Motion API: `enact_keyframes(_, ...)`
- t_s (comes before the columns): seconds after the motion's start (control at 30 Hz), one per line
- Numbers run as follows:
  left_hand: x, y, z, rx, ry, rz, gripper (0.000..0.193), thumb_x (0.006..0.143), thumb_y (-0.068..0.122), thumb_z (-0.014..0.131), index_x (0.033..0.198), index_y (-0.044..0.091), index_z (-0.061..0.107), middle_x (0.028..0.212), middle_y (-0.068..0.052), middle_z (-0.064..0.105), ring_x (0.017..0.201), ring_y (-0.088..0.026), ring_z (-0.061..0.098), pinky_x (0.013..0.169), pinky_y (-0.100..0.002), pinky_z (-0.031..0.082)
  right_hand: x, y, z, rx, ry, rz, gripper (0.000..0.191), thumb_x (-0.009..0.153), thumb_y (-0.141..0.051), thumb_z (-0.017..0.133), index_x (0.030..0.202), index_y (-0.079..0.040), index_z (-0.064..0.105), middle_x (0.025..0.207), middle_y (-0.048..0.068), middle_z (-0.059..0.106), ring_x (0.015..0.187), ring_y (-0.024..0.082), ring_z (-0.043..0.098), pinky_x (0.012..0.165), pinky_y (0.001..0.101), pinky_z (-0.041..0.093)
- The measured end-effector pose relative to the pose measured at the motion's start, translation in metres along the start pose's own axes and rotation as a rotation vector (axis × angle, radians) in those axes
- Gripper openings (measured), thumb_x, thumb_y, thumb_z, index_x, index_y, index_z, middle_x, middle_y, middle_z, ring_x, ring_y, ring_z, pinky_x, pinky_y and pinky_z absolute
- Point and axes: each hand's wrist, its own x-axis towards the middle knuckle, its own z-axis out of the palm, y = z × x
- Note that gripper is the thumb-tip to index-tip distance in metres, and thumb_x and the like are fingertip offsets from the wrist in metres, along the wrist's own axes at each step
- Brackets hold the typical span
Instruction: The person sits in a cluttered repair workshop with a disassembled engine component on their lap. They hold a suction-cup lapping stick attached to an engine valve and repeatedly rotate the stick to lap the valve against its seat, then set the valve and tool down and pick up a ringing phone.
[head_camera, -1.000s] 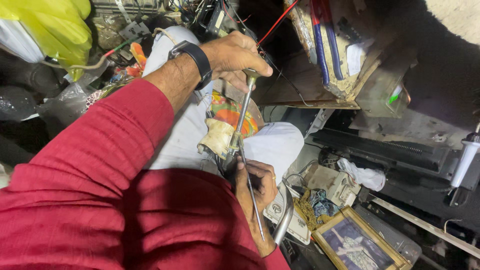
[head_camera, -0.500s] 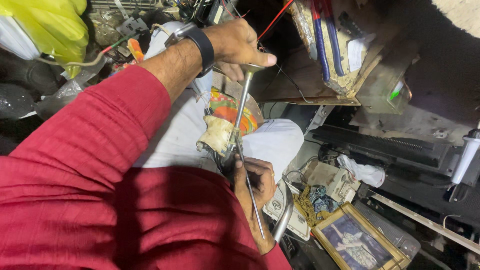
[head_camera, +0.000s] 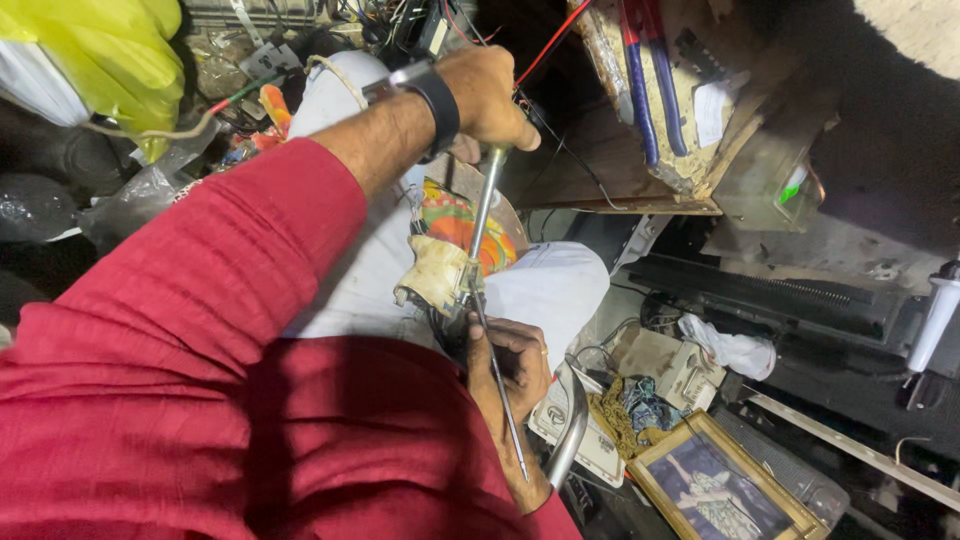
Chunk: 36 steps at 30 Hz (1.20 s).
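Red sleeve (head_camera: 180, 360) fills the lower left of the head view, white trousers (head_camera: 540, 285) beside it. Yellow bag (head_camera: 110, 50) top left corner. Framed picture (head_camera: 715, 485) on the floor, bottom right, near a white rag (head_camera: 735, 350). Left hand (head_camera: 488, 92), black wristband, fist closed round the top of a metal rod (head_camera: 482, 205) that slants down over the lap. Right hand (head_camera: 515, 360) clamped around the rod's lower joint, next to a grubby cloth-wrapped part (head_camera: 432, 275). A thin rod (head_camera: 500, 385) runs on down past the right wrist.
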Motion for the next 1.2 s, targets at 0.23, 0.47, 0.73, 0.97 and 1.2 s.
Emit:
enact_keyframes(0.23,-0.002,-0.003,-0.006,-0.483,-0.183,-0.186,0.053,0.072,0.03,0.09,0.095,-0.013,0.068,0.091,-0.021,0.077,0.07,-0.027,0.079,0.059,-0.037,0.068,-0.001,0.004,0.0,-0.091,0.031,-0.053,0.021,0.09,0.0,0.079,0.088,-0.003,0.059,0.096,0.013,0.073,0.089,0.018,0.073,0.078,0.0289,0.057)
enact_keyframes(0.47,-0.007,-0.001,-0.002,-0.465,-0.136,-0.197,0.053,0.071,0.032,0.091,0.089,-0.01,0.066,0.085,-0.021,0.076,0.067,-0.023,0.078,0.054,-0.034,0.066,-0.001,0.008,0.001,-0.065,0.048,0.037,0.019,0.089,0.0,0.08,0.088,-0.002,0.061,0.096,0.013,0.072,0.086,0.017,0.072,0.071,0.0265,0.058)
enact_keyframes(0.73,-0.01,0.001,-0.004,-0.458,-0.14,-0.189,0.057,0.07,0.037,0.091,0.088,-0.01,0.064,0.079,-0.022,0.074,0.065,-0.023,0.078,0.055,-0.032,0.066,0.002,0.01,0.001,-0.097,0.055,-0.029,0.019,0.088,0.001,0.081,0.089,-0.002,0.062,0.095,0.014,0.073,0.086,0.018,0.073,0.074,0.0266,0.058)
enact_keyframes(0.97,-0.013,0.005,-0.005,-0.438,-0.133,-0.164,0.062,0.069,0.038,0.092,0.092,-0.011,0.062,0.081,-0.023,0.074,0.067,-0.023,0.078,0.054,-0.033,0.066,0.006,0.005,0.0,-0.069,0.027,-0.011,0.017,0.088,0.002,0.08,0.09,-0.001,0.063,0.096,0.014,0.073,0.088,0.018,0.073,0.078,0.0278,0.058)
enact_keyframes(1.2,-0.012,0.011,-0.004,-0.413,-0.18,-0.163,0.061,0.069,0.04,0.091,0.09,-0.012,0.066,0.082,-0.023,0.075,0.067,-0.024,0.078,0.057,-0.032,0.065,0.011,-0.004,-0.002,-0.142,-0.023,0.019,0.015,0.086,0.002,0.08,0.085,-0.001,0.066,0.09,0.012,0.074,0.077,0.016,0.071,0.068,0.0261,0.056)
